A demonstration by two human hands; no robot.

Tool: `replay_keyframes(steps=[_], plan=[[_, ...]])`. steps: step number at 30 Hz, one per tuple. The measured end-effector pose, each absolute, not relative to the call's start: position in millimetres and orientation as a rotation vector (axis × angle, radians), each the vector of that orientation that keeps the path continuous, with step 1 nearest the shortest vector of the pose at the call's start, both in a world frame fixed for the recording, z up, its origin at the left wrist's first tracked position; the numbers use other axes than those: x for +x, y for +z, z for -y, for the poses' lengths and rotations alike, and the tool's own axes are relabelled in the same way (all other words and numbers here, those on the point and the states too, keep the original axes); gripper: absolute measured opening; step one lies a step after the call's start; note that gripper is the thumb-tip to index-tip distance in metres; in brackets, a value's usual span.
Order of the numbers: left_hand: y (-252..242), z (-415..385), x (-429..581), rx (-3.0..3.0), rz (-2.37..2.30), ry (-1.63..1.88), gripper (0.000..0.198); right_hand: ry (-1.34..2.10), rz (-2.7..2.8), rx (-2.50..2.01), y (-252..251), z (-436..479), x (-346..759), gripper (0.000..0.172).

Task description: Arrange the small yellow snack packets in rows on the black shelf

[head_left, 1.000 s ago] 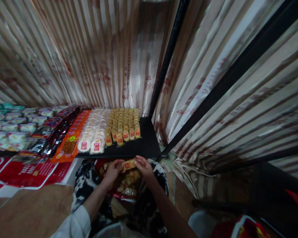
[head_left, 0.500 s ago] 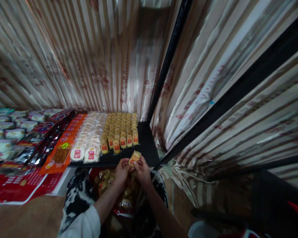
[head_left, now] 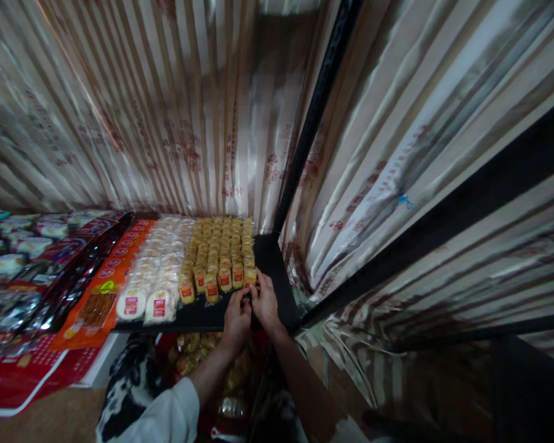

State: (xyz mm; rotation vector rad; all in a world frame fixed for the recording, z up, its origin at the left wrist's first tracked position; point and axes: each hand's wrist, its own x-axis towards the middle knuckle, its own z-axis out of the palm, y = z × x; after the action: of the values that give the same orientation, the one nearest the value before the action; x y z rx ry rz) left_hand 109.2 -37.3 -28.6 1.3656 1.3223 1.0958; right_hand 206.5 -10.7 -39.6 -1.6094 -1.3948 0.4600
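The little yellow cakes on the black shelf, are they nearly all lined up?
Mostly. Rows of yellow cake packets already fill the black shelf from the curtain to the front. The left hand and right hand are setting one more packet at the front right corner. More packets sit in the bag below, so some remain.

A bare strip of the black shelf board (head_left: pixel 272 271) lies open to the right of the packed rows of small yellow wrapped cakes (head_left: pixel 221 249). The black upright post (head_left: pixel 316 117) and striped satin curtain (head_left: pixel 397 160) close that side.
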Motion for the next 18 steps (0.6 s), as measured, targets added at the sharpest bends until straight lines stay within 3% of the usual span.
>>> replay_keyframes(steps=[18], plan=[[-40,25,112,1.554,-1.428,0.996,0.045,0.283,1.487,-1.701,-61,4,207,0.045]])
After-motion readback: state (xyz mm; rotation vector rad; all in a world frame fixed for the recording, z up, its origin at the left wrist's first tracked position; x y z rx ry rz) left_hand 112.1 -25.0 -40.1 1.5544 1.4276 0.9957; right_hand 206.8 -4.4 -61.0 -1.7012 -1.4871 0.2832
